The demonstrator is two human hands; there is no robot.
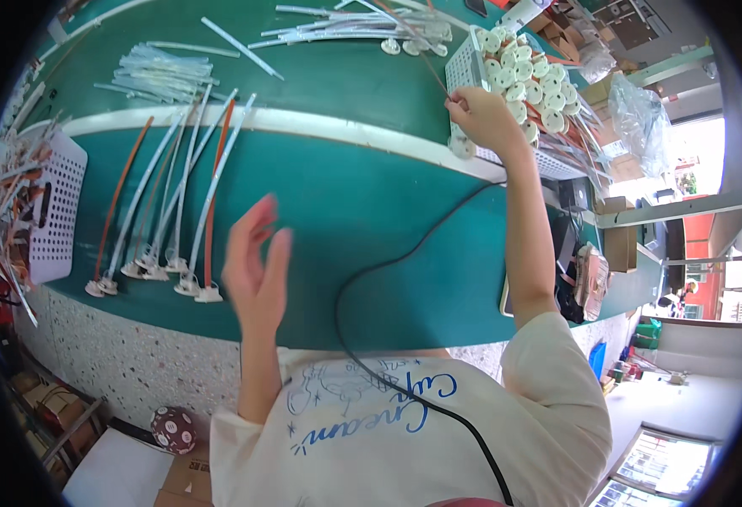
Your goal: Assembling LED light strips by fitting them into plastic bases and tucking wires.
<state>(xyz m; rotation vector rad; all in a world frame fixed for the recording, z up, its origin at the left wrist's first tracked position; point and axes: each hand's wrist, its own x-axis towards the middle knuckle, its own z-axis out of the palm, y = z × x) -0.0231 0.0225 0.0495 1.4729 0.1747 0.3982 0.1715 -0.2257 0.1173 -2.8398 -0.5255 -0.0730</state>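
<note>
My left hand [257,264] is raised over the green table near its front edge, fingers apart and slightly blurred, holding nothing. Beside it on the left lies a row of long white and orange strips [181,186] with small white round ends toward me. At the far right my right hand [479,118] pinches the end of a thin brown strip [435,74], which slants away up and left. Just beside that hand stands a white perforated basket [464,68], packed with strips whose round white holed ends [523,74] face up.
Another white perforated basket [57,211] full of strips stands at the left edge. Clear tubes [155,72] and more white strips [328,29] lie beyond the white divider [320,135]. A black cable [388,264] crosses the table toward my body.
</note>
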